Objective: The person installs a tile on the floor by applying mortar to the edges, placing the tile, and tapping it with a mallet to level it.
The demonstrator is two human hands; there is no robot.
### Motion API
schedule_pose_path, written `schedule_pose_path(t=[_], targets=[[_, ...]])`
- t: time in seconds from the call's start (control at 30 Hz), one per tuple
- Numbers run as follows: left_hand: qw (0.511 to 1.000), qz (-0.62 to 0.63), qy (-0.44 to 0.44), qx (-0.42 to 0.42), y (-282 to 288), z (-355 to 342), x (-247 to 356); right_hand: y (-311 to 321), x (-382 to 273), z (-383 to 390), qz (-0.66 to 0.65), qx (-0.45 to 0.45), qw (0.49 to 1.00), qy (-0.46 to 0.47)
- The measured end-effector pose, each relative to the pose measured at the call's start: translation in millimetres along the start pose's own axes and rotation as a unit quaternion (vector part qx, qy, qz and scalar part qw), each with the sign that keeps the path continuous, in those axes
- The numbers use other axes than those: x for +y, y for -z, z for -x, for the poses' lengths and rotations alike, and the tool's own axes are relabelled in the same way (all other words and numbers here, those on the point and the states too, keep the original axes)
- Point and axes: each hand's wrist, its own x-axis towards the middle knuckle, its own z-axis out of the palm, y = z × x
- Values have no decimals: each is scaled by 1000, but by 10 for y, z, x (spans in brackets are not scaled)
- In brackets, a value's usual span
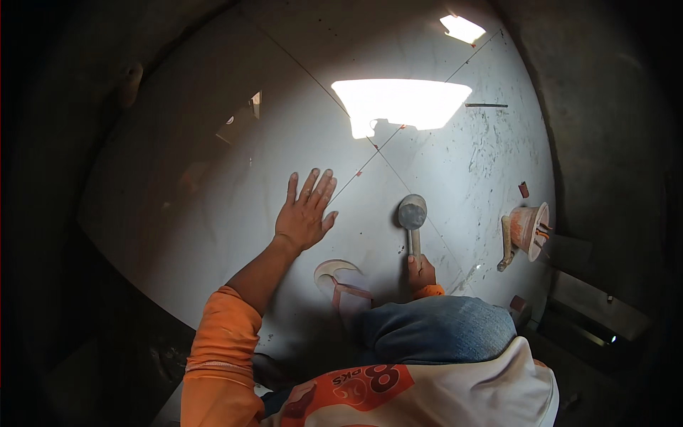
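Head view: a person is low over a floor of large, pale, glossy tiles (284, 128), with both hands in sight.
Left hand: the palm side of the left hand (304, 217) is down on a tile, fingers stretched out and somewhat spread, thumb standing off to the right; it has hold of nothing.
Right hand: closed around a handle, the right hand (421, 270) sits in front of the bent knee, partly hidden by it.
Mallet: the mallet (413, 211) has a rounded grey head and points away from the body, to the right of the left hand (whether its head touches the tile, I cannot tell).
Seams: thin dark lines cross beyond the hands, with small red pieces (358, 174) along them.
Glare: bright reflections lie across the tiles farther off.
Tub: near the right edge of the floor is a reddish-smeared tub (526, 226) with sticks or tools in it; a pale-handled tool (506, 242) is just beside it.
Rod: a thin dark rod (486, 105) lies beyond the tub.
Clothing: orange sleeves (226, 331), blue jeans (441, 329) and a sandal (348, 288) with reddish straps.
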Motion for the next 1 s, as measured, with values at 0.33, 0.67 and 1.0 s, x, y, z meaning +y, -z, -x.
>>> schedule_pose_path(t=[0.33,0.67,1.0], targets=[[996,-38,-18,-77,-211,136,511,-190,-41,-143,88,-47,995,-15],[998,-44,7,-44,109,-417,-80,-276,191,-193,70,-20,997,28],[995,-4,-67,-68,139,-1173,166,-354,332,-176,72,6,993,89]])
